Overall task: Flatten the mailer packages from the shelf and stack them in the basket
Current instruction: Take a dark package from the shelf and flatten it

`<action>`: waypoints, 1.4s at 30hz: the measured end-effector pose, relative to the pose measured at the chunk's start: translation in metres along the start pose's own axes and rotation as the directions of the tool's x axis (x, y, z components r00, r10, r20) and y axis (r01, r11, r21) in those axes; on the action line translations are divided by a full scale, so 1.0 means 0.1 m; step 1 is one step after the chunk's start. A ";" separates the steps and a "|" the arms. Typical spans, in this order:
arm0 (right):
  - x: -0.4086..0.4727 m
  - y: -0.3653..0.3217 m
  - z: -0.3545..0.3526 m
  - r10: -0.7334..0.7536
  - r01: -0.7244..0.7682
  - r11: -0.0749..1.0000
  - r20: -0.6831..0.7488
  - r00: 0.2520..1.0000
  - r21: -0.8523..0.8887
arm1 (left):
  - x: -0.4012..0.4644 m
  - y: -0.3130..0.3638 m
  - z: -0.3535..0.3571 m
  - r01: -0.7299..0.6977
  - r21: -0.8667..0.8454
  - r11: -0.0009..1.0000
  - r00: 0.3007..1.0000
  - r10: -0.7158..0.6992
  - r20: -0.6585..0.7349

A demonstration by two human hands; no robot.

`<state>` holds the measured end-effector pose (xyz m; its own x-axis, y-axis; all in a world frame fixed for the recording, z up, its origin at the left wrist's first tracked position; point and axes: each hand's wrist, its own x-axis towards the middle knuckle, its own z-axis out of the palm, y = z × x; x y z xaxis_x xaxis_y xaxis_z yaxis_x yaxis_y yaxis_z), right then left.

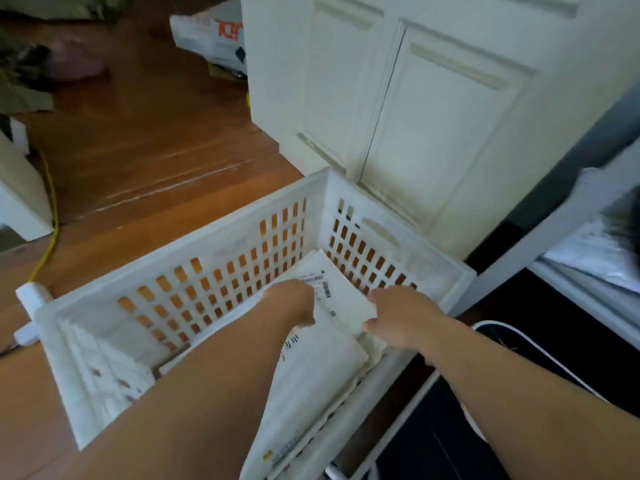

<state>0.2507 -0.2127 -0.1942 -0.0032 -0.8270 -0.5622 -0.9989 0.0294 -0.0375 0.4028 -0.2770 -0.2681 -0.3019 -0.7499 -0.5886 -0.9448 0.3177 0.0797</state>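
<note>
White plastic lattice walls frame most of what I see: the basket (194,268) sits on a wooden floor (145,133), its far corner close against a cream panelled cabinet (415,109); through the square holes in its sides the orange-brown of the boards shows. Both of my arms reach down into it from the near edge; my left hand (294,303) lies on the top mailer (343,306), a white padded one with a barcode label at its far end, and the fingers curl down over the mailer's left edge, so I read that as a grip; my right hand (398,315) is at the same mailer's right side, thumb tucked in toward the edge and fingers bent over it, gripping too as far as I can judge, though the fingertips themselves are hidden under the hand. That mailer lies flat and slightly angled toward the basket's far right corner; beneath it a second white mailer (311,403) runs back toward me, printed marks showing near my left wrist and a small yellow mark at its near end; more pale packaging (104,362) is crumpled in the basket's left end, too blurred for me to make out. On the right a white shelf frame (561,216) holds another pale package (595,254), smeared by motion; a dark bin with a white rim (512,344) stands below it; a yellow cord (52,216) trails along the floor at left, and a printed white bag (211,36) lies beside the cabinet at the back.
</note>
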 end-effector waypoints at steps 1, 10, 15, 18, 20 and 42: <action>-0.11 0.11 -0.10 0.021 -0.021 1.000 -0.034 0.999 -0.016 | -0.11 0.14 -0.25 -0.030 0.009 1.000 0.996 0.031 -0.078; -1.72 1.41 -0.41 0.160 -0.222 0.975 -0.710 0.686 0.005 | -1.35 1.80 -1.49 -0.502 -0.116 0.857 0.814 0.423 -0.399; -2.75 2.46 -0.09 0.359 -0.485 0.864 -0.840 0.407 0.134 | -1.89 2.75 -1.53 -0.683 -0.022 0.730 0.679 0.624 -0.386; -3.16 2.95 0.10 0.528 -0.598 0.749 -0.802 0.280 0.285 | -2.05 3.27 -1.51 -0.730 0.007 0.683 0.626 0.673 -0.393; -3.30 3.20 0.20 0.583 -0.624 0.700 -0.783 0.219 0.347 | -2.06 3.58 -1.46 -0.752 -0.045 0.658 0.613 0.671 -0.417; -3.22 2.60 1.25 -0.049 0.069 0.997 -0.859 0.510 -0.017 | -1.99 3.91 -0.85 -0.590 -0.661 0.463 0.806 0.286 -0.518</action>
<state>-0.0018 0.1318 -0.1263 0.0069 -0.9055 0.4243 -0.9974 -0.0368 -0.0624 0.0825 -0.0525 -0.0511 -0.5795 -0.8142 -0.0348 -0.3440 0.2057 0.9162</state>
